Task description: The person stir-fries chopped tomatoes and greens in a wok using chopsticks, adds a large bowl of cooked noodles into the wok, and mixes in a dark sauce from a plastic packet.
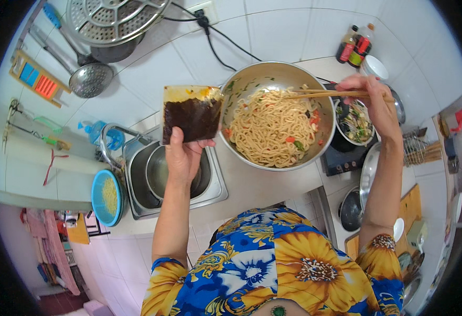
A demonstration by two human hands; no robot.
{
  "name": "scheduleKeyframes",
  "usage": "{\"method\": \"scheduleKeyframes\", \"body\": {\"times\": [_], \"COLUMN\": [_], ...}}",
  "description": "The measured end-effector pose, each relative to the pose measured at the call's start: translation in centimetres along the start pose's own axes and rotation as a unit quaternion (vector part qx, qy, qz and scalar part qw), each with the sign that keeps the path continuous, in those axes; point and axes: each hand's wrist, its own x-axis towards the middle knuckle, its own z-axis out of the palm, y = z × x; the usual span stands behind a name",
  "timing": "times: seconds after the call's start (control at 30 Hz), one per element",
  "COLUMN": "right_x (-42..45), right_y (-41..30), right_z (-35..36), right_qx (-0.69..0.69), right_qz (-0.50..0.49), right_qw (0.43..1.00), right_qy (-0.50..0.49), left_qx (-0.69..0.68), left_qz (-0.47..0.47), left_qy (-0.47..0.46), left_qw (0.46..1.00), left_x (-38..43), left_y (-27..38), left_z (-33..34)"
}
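My left hand grips a clear pouch of dark brown sauce by its lower edge, left of a large steel bowl. The sauce fills most of the pouch, with an oily orange band along the top. In my right hand is a pair of wooden chopsticks, their tips over the noodles. Those noodles lie heaped in the bowl, mixed with red pieces and green bits. More green bits stick to the bowl's inner wall.
A steel sink with a pot inside is at left, beside a blue basin. Right of the bowl, a white bowl of cut vegetables sits above a black cooktop. Sauce bottles stand behind. A black cord trails along the wall.
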Motion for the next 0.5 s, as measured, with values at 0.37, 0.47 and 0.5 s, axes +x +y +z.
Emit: {"method": "scheduleKeyframes", "body": {"times": [0.37,0.47,0.5], "right_x": [0.0,-0.4,-0.4], "right_y": [-6.0,-5.4,-4.9], "right_z": [0.5,4.4,6.3], "right_qx": [0.272,0.346,0.348], "right_qz": [-0.196,-0.094,-0.046], "right_qw": [0.934,0.913,0.910], "right_qy": [0.122,0.192,0.220], "left_qx": [-0.022,0.004,0.017], "left_qz": [0.019,0.017,0.008], "left_qy": [-0.046,-0.068,-0.061], "left_qw": [0.999,0.998,0.998], "left_x": [4.5,5.3,5.5], "left_y": [1.8,2.7,3.0], "left_z": [6.2,8.6,9.0]}}
